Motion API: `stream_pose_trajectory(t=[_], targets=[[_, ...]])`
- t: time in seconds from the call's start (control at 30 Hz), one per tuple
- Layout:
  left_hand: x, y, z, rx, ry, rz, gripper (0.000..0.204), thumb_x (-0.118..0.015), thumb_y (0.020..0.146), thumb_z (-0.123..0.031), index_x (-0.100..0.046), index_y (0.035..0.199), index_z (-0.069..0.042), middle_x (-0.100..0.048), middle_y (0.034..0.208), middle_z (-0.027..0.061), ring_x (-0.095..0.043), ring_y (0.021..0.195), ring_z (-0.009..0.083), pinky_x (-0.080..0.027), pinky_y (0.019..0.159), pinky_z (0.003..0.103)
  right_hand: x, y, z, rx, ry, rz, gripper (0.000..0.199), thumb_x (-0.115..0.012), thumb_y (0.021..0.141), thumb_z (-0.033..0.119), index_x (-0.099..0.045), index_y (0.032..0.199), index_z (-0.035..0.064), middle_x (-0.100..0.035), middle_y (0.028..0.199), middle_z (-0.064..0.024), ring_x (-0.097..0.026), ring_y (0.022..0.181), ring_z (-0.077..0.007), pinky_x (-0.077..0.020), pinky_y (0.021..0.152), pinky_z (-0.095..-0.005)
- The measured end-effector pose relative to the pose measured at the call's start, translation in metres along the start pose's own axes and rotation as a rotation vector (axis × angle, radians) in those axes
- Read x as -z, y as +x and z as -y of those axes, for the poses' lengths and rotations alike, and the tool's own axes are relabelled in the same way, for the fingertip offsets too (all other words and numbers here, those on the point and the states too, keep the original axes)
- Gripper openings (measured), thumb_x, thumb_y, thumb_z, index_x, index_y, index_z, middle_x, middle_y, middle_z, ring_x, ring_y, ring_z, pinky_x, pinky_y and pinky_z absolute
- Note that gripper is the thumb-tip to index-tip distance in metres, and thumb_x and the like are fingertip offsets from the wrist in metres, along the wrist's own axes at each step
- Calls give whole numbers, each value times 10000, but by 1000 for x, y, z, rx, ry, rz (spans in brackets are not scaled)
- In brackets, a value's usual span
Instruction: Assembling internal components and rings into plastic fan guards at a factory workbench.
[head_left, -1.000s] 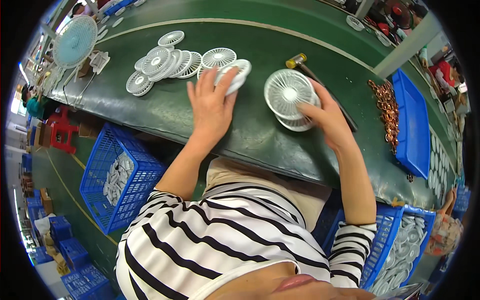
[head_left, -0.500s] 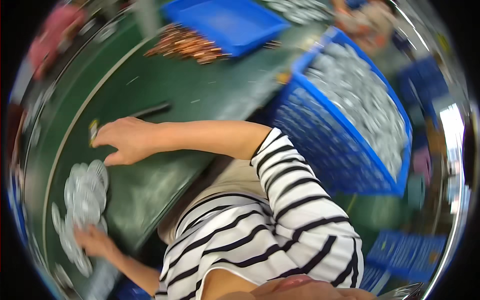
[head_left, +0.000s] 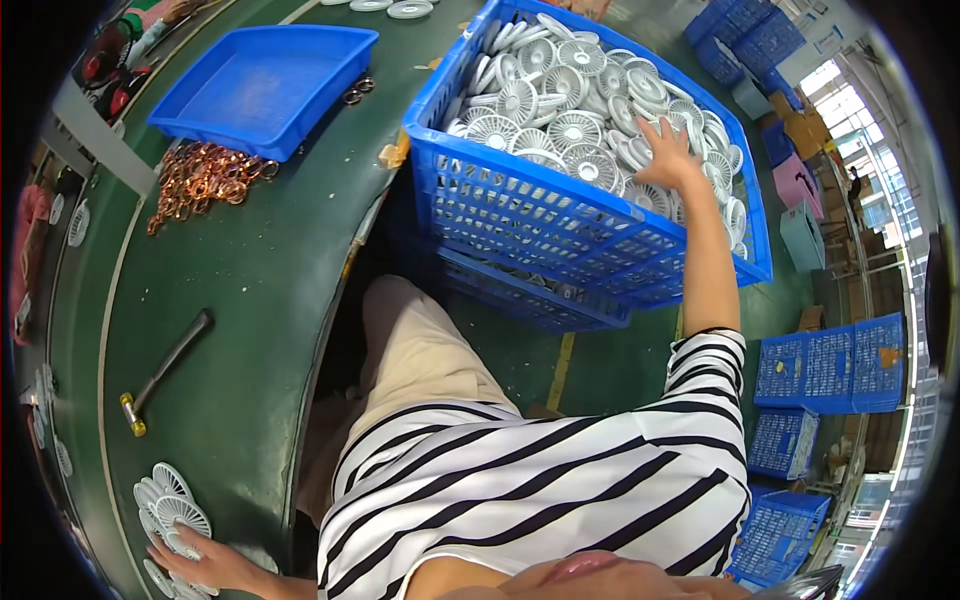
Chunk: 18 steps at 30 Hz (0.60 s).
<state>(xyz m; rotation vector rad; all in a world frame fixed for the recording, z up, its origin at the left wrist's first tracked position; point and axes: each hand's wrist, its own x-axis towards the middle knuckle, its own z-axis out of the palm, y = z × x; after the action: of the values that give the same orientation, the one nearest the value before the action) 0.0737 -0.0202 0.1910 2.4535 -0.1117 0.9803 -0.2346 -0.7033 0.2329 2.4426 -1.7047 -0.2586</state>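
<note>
White round discs with radial slots fill a large blue plastic crate on the right. My right hand reaches over them with its fingers spread, touching or just above the top layer; it grips none of them. At the lower left, more such discs lie in a loose pile on the green table. My left hand rests against this pile, fingers stretched out over some discs. A hammer with a dark handle and yellow-capped head lies on the table, beyond the pile.
On the table's far part stand a shallow blue tray and a heap of copper-coloured rings. The blue crate sits on another crate by the table edge. Stacked blue crates line the right side.
My right hand has swung from the table, near the hammer and disc pile, rightward to the crate. My left hand stays by the pile. The view has turned to the right.
</note>
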Motion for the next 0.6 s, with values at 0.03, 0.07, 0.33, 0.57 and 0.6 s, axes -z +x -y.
stream_pose_trajectory(t=[0.03, 0.07, 0.33, 0.57, 0.6], targets=[[-4, 2, -6, -134, 64, -47, 449, -591, 938, -274, -529, 1321, -49, -456, 1403, 184, -413, 1311, 324, -357, 1048, 424, 2, -1, 6, -73, 6, 86, 1039, -759, 602, 302, -227, 1493, 365, -110, 1586, -125, -102, 1426, -462, -173, 1059, -711], [-10, 5, -18, -165, 1, -5, 417, -596, 939, -245, -553, 1292, -28, -461, 1398, 182, -420, 1307, 313, -341, 1070, 391, -16, 13, -8, -56, 69, 60, 1021, -744, 610, 317, -231, 1492, 367, -117, 1585, -121, -105, 1426, -459, -191, 1052, -714], [-28, -13, -89, -82, -311, 223, 362, -543, 966, -148, -524, 1289, 16, -466, 1399, 156, -424, 1303, 275, -351, 1062, 365, -29, 51, -17, -88, -23, -1, 557, -625, 762, 233, -539, 1309, 300, -374, 1438, -95, -381, 1309, -406, -341, 918, -759], [-32, -33, -104, -108, -506, 298, 299, -529, 967, -102, -547, 1223, 52, -493, 1378, 147, -451, 1279, 270, -341, 1067, 374, -39, 58, -29, 2, 34, -329, 305, -603, 768, 199, -669, 1065, 181, -669, 1008, -145, -645, 979, -344, -518, 807, -469], [-32, -35, -106, -115, -537, 321, 293, -525, 968, -96, -548, 1219, 54, -498, 1374, 147, -454, 1277, 273, -336, 1070, 374, -38, 55, -31, -25, 66, -344, 330, -603, 760, 221, -667, 1082, 184, -681, 1016, -149, -646, 971, -331, -519, 811, -450]])
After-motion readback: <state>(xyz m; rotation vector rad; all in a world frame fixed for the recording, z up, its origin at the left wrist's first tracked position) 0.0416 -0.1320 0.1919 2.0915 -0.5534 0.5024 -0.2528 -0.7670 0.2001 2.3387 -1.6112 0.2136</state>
